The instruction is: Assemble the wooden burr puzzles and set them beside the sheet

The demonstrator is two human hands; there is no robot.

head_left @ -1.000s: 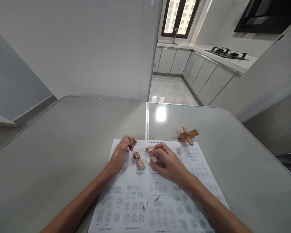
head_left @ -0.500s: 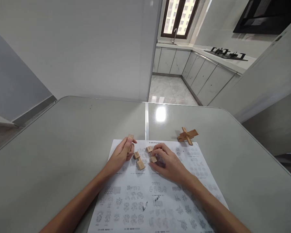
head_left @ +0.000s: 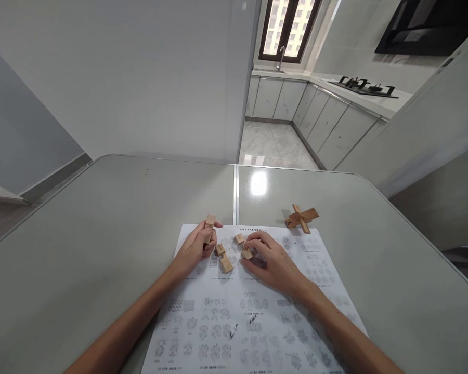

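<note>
My left hand (head_left: 195, 242) is closed around a light wooden puzzle piece (head_left: 210, 220), whose squared end sticks up above the fingers. The rest of that piece is partly hidden by the hand. My right hand (head_left: 268, 258) pinches a small wooden block (head_left: 247, 254) low over the paper, thumb on the near side and fingers curled over it. Just beyond it lies a block end (head_left: 239, 239) with a dark mark; whether the two are joined I cannot tell. Between my hands a notched wooden piece (head_left: 226, 264) rests on the printed sheet (head_left: 218, 291).
A darker assembled wooden cross puzzle (head_left: 301, 218) stands at the sheet's far right corner. Two small dark scraps (head_left: 233, 331) lie on the sheet. The grey table (head_left: 101, 234) has a metal seam (head_left: 236, 195) running away from me.
The piece in my left hand has turned slightly, so more of its upper end shows, and the thumb has shifted. The block at my right fingertips has tilted a little.
</note>
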